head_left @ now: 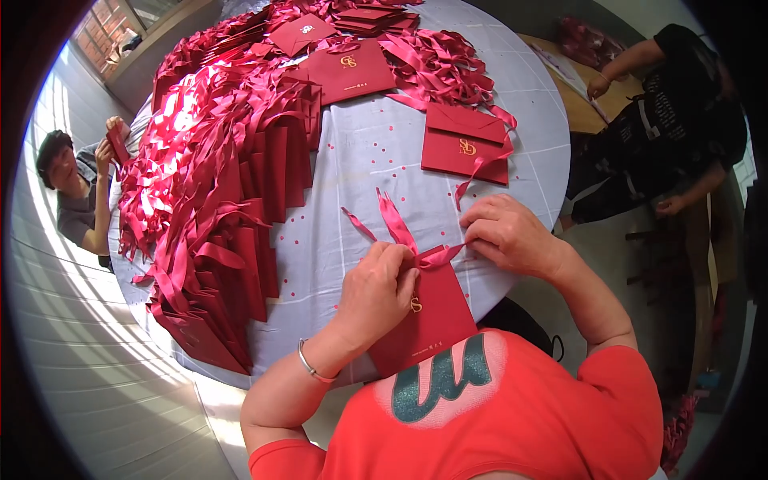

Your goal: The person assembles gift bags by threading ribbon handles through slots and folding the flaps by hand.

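Note:
A dark red paper gift bag with gold print lies flat at the table's near edge, against my shirt. Across its top runs a pink-red ribbon, gathered into a loop or knot there. My left hand pinches the ribbon at the bag's upper edge, partly covering the print. To the right, my right hand grips a ribbon end between thumb and fingers, drawn taut from the bag. Other ribbon tails point away from me past the left fingertips.
Red bags with ribbons stand packed along the table's left side; more bags lie at the back. Another bag rests at the right. Small red dots litter the pale tablecloth. One person sits left; another stands right.

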A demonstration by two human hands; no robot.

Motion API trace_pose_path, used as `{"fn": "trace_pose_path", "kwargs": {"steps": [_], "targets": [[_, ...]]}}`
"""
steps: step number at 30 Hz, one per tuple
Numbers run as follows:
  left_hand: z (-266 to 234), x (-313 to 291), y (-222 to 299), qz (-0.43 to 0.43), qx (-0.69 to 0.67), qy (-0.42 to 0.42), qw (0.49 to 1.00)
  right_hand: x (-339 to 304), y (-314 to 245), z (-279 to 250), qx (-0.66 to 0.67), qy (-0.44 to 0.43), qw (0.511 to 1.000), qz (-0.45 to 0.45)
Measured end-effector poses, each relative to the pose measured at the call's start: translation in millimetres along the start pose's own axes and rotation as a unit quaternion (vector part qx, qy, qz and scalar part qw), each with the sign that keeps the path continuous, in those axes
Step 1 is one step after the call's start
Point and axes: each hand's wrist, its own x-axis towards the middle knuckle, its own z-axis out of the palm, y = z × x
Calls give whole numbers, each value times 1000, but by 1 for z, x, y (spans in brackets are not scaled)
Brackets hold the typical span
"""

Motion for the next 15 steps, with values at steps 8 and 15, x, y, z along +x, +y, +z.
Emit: {"fn": "trace_pose_path", "kwargs": {"steps": [8,15], "targets": [[3,0,0,-21,14,9,1000,-3,-53,-37,330,-61,930,152],[3,2,7,-25,16,4,1000,-9,-53,-29,453,-111,881,82]]}}
